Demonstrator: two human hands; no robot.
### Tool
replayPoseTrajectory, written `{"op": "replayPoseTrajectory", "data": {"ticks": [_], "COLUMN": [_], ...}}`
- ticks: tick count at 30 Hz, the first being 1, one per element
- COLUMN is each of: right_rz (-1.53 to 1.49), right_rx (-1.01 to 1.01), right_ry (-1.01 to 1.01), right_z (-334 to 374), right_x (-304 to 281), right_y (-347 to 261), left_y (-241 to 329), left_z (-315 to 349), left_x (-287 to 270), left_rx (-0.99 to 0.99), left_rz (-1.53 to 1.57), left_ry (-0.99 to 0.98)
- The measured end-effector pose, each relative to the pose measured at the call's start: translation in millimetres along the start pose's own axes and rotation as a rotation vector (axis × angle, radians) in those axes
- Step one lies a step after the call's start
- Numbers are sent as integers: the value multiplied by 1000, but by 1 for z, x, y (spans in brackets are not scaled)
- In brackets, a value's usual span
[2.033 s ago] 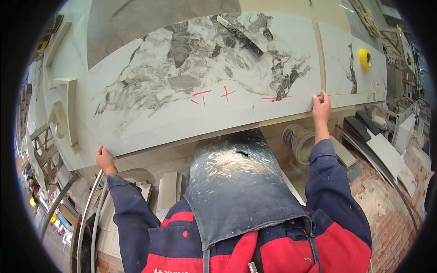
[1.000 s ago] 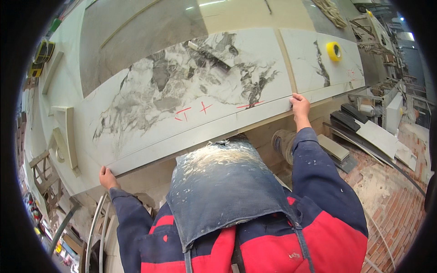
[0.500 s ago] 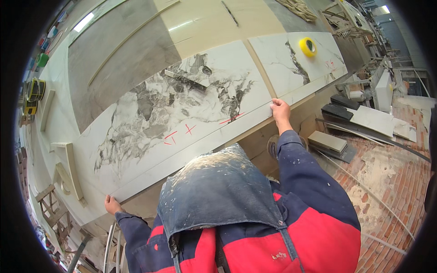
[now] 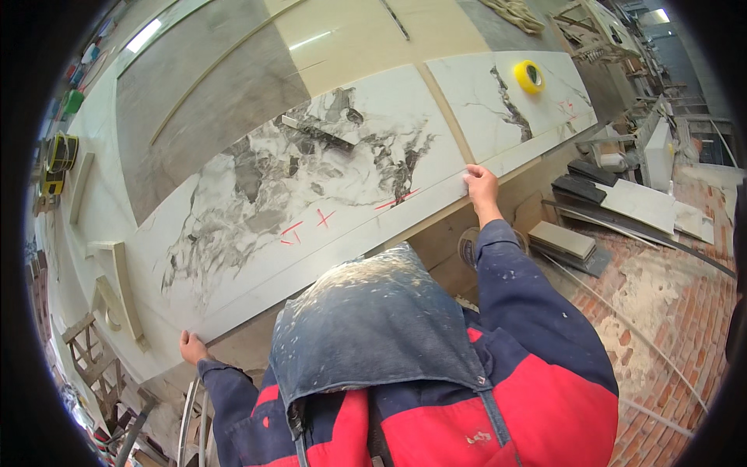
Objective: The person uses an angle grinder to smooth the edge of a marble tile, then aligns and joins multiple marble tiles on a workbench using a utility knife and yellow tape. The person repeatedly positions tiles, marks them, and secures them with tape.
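A long narrow white stone strip (image 4: 311, 270) lies along the near edge of a white slab (image 4: 187, 226) with grey veining and red pencil-like marks. My left hand (image 4: 193, 347) pinches the strip's left end at the near corner, thumb on top. At its other end my right hand (image 4: 482, 189) closes on the strip, beside a beige gap between two slabs. To the right of that gap lies a second veined white slab (image 4: 467, 89), bearing a yellow roll of tape (image 4: 529, 77). A dark narrow tool with a pale end (image 4: 319, 134) rests on the first slab.
Behind the slabs are a grey sheet (image 4: 218, 109) and a thin beige batten (image 4: 222, 58). Frame-like pale pieces (image 4: 124, 292) and a yellow-black tape reel (image 4: 58, 163) stand left. Stacked offcuts (image 4: 564, 240) and dark bars lie right, on the brick floor (image 4: 661, 335).
Both hands keep their hold on the strip's ends. The whole view has shifted only slightly.
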State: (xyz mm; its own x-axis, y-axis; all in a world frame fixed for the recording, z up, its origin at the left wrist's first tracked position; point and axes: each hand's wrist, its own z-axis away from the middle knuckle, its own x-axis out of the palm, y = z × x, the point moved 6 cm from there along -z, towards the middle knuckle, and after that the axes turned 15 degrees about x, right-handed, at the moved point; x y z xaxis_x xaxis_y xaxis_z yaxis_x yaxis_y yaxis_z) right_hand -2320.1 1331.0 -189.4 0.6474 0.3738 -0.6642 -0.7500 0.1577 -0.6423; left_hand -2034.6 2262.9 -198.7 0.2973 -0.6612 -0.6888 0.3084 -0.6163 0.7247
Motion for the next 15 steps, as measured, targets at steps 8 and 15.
{"op": "replayPoseTrajectory", "data": {"ticks": [8, 15], "right_rz": [15, -20], "right_rx": [-93, -83], "right_ry": [-18, -77], "right_z": [-10, -5], "right_x": [2, -5], "right_y": [9, 6], "left_y": [-11, 7], "left_z": [-8, 8], "left_x": [-5, -1], "left_rx": [70, -14], "left_rz": [-42, 18], "left_ry": [-62, -31]}}
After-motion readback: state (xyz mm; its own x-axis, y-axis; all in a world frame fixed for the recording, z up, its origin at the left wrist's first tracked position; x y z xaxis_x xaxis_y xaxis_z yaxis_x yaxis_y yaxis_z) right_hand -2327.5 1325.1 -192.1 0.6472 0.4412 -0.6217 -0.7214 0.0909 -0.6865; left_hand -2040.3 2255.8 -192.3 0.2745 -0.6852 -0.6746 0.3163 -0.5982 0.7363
